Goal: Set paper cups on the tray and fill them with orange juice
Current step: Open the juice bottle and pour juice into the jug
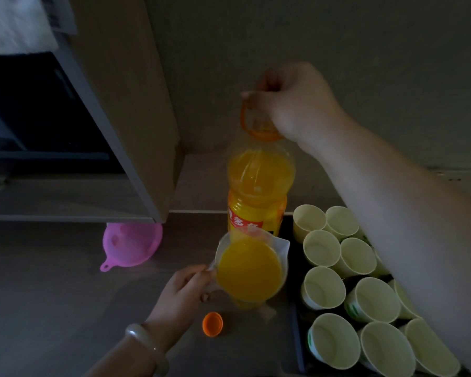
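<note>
One view only, head-worn and wide-angle: it faces forward and down onto the counter (52, 295), close above it, with the wall (365, 50) closing the far side. The bottle (259, 186) and jug (283, 251) sit mid-frame. The left hand (182, 292) enters from the near edge, and the right hand (291, 104) reaches in from the right across the tray (297, 336).

Kitchen, wall cabinet (125, 110), grey countertop (46, 300)

Entry one, juice bottle (259, 191): white characters on red label, I read only "多"; paper cups (373, 297): green print illegible.

pale bangle (147, 346) on left wrist, bare forearms
</note>
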`<state>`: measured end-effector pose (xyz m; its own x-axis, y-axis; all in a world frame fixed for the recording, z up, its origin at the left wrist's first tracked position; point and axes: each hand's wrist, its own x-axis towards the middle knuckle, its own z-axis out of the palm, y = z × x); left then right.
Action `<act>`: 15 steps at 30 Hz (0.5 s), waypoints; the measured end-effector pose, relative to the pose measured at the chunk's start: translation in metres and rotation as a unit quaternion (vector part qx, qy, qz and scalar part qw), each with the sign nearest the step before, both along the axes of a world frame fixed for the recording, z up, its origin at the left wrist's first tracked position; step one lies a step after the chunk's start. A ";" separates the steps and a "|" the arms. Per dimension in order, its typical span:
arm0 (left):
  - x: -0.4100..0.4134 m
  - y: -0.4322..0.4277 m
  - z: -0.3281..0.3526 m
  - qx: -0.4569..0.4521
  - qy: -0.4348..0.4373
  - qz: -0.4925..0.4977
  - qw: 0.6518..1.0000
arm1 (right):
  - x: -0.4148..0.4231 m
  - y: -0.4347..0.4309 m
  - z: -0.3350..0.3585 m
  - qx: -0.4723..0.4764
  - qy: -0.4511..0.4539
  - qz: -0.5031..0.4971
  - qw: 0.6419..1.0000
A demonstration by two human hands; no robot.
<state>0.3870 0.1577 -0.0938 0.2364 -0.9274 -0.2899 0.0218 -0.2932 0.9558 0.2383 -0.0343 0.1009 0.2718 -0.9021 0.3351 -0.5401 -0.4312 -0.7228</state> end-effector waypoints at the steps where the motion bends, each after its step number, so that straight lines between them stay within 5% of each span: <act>1: 0.000 0.000 0.001 -0.003 -0.008 -0.010 1.000 | 0.000 0.000 -0.002 -0.003 0.002 0.004 1.000; 15: -0.007 0.000 0.002 -0.031 -0.030 -0.070 0.997 | 0.007 0.018 -0.025 -0.044 0.038 0.093 0.994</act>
